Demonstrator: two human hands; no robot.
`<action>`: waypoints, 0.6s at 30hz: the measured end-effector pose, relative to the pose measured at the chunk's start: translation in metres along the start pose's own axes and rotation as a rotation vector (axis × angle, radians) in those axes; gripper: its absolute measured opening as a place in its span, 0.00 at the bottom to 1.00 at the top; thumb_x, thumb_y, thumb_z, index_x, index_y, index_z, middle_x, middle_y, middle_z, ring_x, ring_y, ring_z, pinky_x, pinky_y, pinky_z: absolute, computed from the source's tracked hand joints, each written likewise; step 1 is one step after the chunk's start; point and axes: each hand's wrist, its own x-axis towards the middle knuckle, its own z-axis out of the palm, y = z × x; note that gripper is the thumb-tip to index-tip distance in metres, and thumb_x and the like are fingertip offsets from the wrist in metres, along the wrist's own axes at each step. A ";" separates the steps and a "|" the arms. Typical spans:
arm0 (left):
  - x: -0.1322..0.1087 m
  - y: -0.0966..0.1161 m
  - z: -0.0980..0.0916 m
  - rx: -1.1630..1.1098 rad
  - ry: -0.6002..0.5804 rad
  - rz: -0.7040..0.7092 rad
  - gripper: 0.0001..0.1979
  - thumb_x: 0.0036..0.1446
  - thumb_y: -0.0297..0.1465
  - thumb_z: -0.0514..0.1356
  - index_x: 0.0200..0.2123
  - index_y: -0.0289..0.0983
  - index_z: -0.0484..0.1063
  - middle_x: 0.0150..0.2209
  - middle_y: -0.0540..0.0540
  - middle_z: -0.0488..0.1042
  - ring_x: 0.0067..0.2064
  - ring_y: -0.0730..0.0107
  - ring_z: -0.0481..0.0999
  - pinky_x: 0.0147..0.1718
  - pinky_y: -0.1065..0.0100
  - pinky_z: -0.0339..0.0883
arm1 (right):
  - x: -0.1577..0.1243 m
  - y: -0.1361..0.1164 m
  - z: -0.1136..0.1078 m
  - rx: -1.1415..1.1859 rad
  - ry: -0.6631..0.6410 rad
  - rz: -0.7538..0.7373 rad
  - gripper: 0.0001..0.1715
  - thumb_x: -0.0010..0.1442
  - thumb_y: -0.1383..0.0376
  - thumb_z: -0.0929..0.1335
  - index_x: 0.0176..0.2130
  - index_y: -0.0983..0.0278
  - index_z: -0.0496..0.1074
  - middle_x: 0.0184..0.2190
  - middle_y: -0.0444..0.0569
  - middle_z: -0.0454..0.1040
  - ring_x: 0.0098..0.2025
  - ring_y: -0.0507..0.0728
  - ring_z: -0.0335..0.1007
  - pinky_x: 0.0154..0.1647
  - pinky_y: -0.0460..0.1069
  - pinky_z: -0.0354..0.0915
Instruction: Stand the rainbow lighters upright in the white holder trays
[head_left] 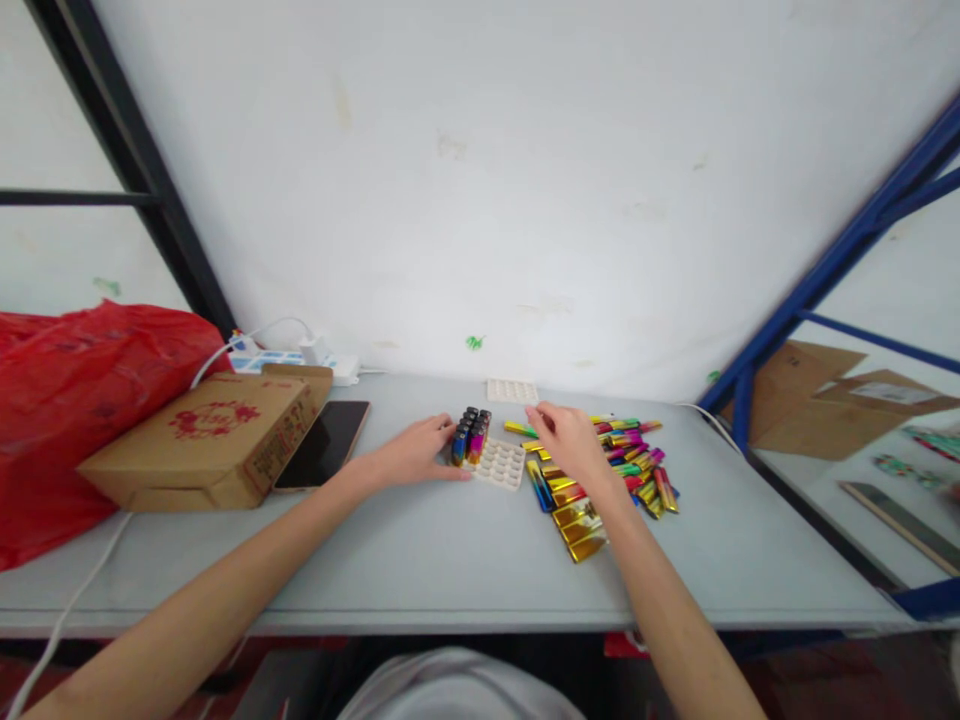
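A pale tray with round hollows lies on the table. Several lighters with black tops and shiny blue, purple and gold bodies stand upright on its left part. My left hand spans the tray's left side, its thumb at the near corner and its fingers beside the lighters. Over the left side of a loose heap of shiny multicoloured pieces is my right hand, thumb and forefinger together. Whatever may be between those fingertips is too small to make out. Part of the heap is hidden under that hand and forearm.
A second pale tray lies against the wall. To the left are a dark tablet, a cardboard box, a red plastic bag and a white power strip. A blue metal frame borders the table's right side.
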 end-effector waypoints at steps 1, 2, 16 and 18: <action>0.000 0.000 0.000 0.002 -0.004 -0.006 0.34 0.56 0.61 0.62 0.48 0.37 0.74 0.46 0.38 0.74 0.46 0.52 0.76 0.48 0.58 0.71 | -0.001 0.007 -0.009 0.019 0.011 0.025 0.23 0.75 0.53 0.60 0.36 0.60 0.75 0.26 0.47 0.76 0.29 0.57 0.71 0.34 0.49 0.58; 0.000 0.000 0.000 0.006 -0.007 -0.011 0.35 0.56 0.62 0.62 0.48 0.36 0.74 0.46 0.38 0.74 0.46 0.51 0.76 0.48 0.58 0.70 | -0.004 0.015 -0.018 0.041 0.019 0.043 0.21 0.74 0.53 0.61 0.39 0.60 0.76 0.27 0.47 0.77 0.30 0.58 0.72 0.35 0.50 0.60; 0.002 0.000 0.002 -0.021 0.014 0.009 0.33 0.56 0.61 0.63 0.48 0.38 0.74 0.45 0.40 0.74 0.46 0.52 0.76 0.47 0.59 0.69 | -0.141 0.160 -0.066 -0.381 0.064 0.488 0.27 0.66 0.49 0.64 0.48 0.67 0.74 0.31 0.57 0.80 0.36 0.68 0.79 0.42 0.59 0.71; 0.002 -0.001 0.004 -0.021 0.021 0.012 0.34 0.56 0.61 0.62 0.49 0.38 0.74 0.45 0.40 0.74 0.46 0.52 0.76 0.47 0.59 0.70 | -0.141 0.161 -0.057 -0.362 0.056 0.520 0.25 0.66 0.50 0.64 0.47 0.67 0.75 0.31 0.58 0.81 0.37 0.68 0.80 0.42 0.59 0.71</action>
